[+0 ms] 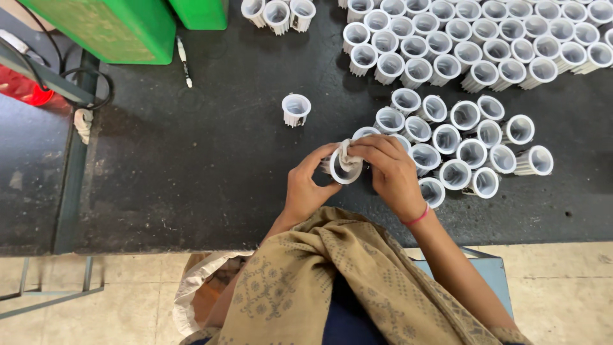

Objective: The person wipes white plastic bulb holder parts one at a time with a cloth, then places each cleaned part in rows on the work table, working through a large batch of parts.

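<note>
My left hand point(308, 184) and my right hand point(389, 171) meet over the near middle of the black table point(204, 166), both gripping one white ribbed cup-shaped housing point(345, 167). Its open mouth faces me. My right fingers pinch a small pale piece at its top rim. A single white housing point(295, 109) stands alone to the upper left of my hands. Just right of my right hand lies a cluster of several similar housings point(469, 137).
A large batch of white housings point(479, 38) fills the far right, and three more point(278, 13) stand at the far middle. Green boxes point(108, 29) sit at the far left beside a pen-like tool point(184, 61). A sack point(191, 287) hangs below the table edge.
</note>
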